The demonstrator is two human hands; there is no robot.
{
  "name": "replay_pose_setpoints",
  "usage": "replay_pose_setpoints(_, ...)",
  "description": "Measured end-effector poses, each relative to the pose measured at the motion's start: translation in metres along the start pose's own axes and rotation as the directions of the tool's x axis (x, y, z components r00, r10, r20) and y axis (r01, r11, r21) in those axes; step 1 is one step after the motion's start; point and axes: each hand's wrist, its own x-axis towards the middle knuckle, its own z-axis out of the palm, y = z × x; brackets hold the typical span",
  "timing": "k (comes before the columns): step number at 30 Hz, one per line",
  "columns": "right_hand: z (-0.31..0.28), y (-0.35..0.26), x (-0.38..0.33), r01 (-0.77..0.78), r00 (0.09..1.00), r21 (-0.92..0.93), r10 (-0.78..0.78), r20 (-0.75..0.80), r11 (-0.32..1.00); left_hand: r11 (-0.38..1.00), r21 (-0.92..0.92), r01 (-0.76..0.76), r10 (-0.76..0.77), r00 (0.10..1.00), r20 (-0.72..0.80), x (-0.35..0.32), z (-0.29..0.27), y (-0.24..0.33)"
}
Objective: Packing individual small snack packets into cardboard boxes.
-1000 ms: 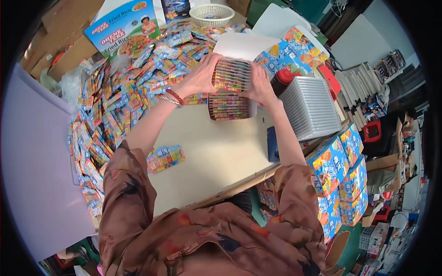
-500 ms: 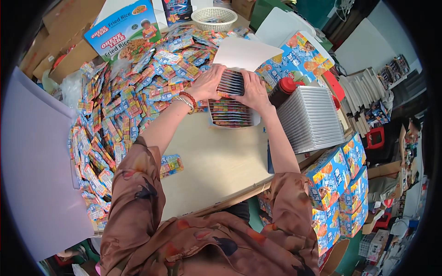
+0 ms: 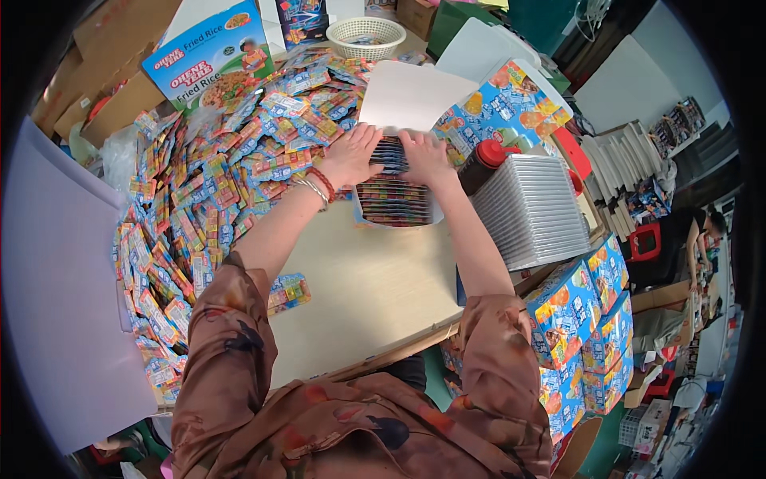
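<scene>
A small open box (image 3: 396, 225) with its white flap (image 3: 407, 94) raised stands on the table in front of me. Inside, a row of flat, colourful candy-like packets (image 3: 395, 201) stands on edge. At the box's far end, my left hand (image 3: 352, 156) and my right hand (image 3: 428, 158) grip a bundle of packets (image 3: 388, 152) from either side, fingers on the far side and thumbs nearer me. How deep that bundle sits is partly hidden. One loose packet (image 3: 289, 293) lies by my left forearm.
A large pile of loose packets (image 3: 223, 180) covers the table's left side. To the right are a dark bottle with a red lid (image 3: 485, 164), stacked clear plastic trays (image 3: 531, 211) and stacked blue boxes (image 3: 568, 319). A white basket (image 3: 366, 38) stands behind.
My hands have lowered the bundle at the box's far end, and my fingers have flattened somewhat around it. The view has shifted slightly.
</scene>
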Motion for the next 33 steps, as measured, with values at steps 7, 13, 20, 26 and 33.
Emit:
replay_pose_setpoints(7,-0.008,0.004,0.028,0.047,0.956,0.136,-0.084,0.28,0.99,0.95,0.199,0.24,-0.265,0.958,0.107,0.017,0.005,0.006)
replay_pose_setpoints(13,-0.037,-0.004,-0.056,-0.226,0.921,0.376,0.323,-0.218,0.899,0.945,-0.234,0.229,-0.321,0.788,-0.526,-0.031,0.019,0.013)
replay_pose_setpoints(20,0.015,-0.014,-0.096,-0.242,0.889,0.485,0.392,-0.236,0.84,0.813,-0.539,0.221,-0.356,0.921,-0.16,-0.062,0.045,0.011)
replay_pose_setpoints(26,-0.027,-0.081,-0.219,-0.284,0.901,0.587,0.421,-0.108,0.758,0.704,-0.694,0.15,-0.199,0.98,0.01,-0.17,-0.009,0.059)
replay_pose_setpoints(33,-0.033,-0.114,-0.24,-0.165,0.921,0.208,0.226,-0.318,0.964,0.783,-0.55,0.29,-0.327,0.945,0.032,-0.204,0.045,0.078)
